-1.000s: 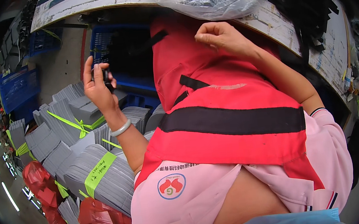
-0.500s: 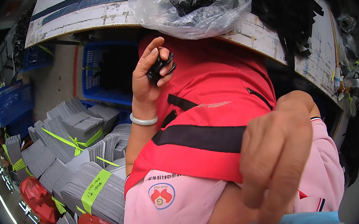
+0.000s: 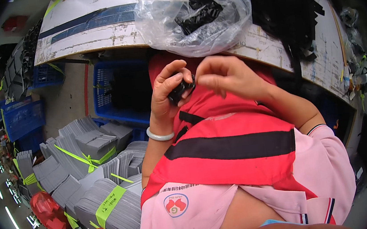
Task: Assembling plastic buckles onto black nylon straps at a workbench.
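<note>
My left hand (image 3: 165, 94) is raised in front of my chest and grips a handful of small black plastic parts (image 3: 180, 91). My right hand (image 3: 228, 76) meets it from the right, with its fingertips pinched on one of those black parts. Both hands hover over my red apron (image 3: 231, 145), just below the edge of the white worktable (image 3: 94, 27). A pale bangle (image 3: 159, 136) circles my left wrist.
A clear plastic bag (image 3: 195, 15) holding black parts lies on the table edge above my hands. A heap of black pieces (image 3: 291, 9) covers the table's right side. A blue crate (image 3: 118, 92) stands under the table. Bundled grey sheets with green bands (image 3: 91, 173) pile on the floor at the left.
My right hand rose from low in front of me to meet my left hand. My left hand stayed raised with the black parts and shifted slightly right.
</note>
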